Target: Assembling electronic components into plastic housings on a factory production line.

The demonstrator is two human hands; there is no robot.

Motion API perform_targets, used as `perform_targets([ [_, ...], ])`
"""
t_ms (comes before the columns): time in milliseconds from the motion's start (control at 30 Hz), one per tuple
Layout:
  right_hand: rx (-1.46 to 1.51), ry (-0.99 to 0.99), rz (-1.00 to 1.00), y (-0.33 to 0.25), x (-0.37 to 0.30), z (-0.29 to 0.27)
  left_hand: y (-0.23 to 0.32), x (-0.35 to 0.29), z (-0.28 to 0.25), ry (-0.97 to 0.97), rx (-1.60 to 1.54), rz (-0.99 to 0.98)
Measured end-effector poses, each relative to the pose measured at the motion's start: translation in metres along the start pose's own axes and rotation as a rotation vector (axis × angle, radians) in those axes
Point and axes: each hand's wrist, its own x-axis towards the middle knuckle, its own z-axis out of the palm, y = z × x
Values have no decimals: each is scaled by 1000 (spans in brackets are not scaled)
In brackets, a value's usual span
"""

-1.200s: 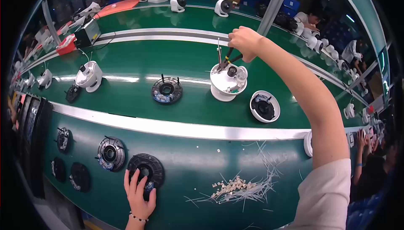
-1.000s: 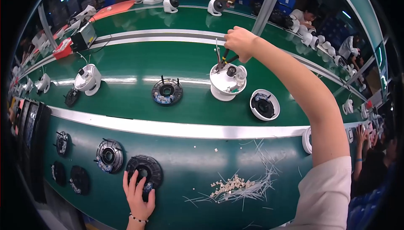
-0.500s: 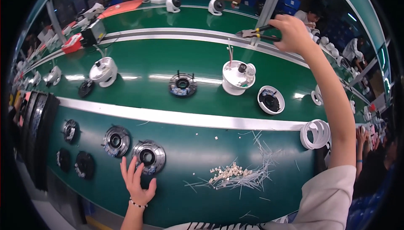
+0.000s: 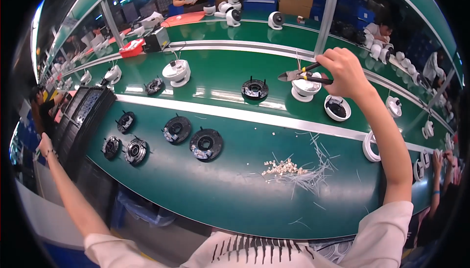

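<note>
My right hand [image 4: 344, 72] is closed round the black-and-yellow handles of wire cutters [image 4: 292, 75]. The cutters' jaws point left, above the conveyor and in front of a white camera housing [image 4: 304, 91] with wires standing up from it. At the far left, my left hand [image 4: 45, 145] is stretched out beside a black slotted rack [image 4: 82, 113]; its fingers are too small and blurred to read. Black ring-shaped parts with circuit boards lie on the green bench, among them a larger one [image 4: 206, 144] and its neighbour [image 4: 176, 130].
Cut strips and small cream connectors [image 4: 286, 168] are heaped on the bench. A black ring part [image 4: 254, 88], a white shell [image 4: 337, 108] and another white housing [image 4: 176, 73] stand on the conveyor. White rings [image 4: 372, 148] lie at right. People work across the line and at right.
My left hand has left the ring parts and swung far left to the rack. The view has turned left. My right hand still holds the wire cutters, now in front of the white housing.
</note>
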Motion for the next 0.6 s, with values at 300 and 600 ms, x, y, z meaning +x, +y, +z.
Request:
perform_targets([
  [300,23,-46,-7,-21,-36,-15,235,-316,22,-2667,-141,405],
  [600,54,-55,-82,-45,-42,11,258,-373,33,-2340,-746,708],
])
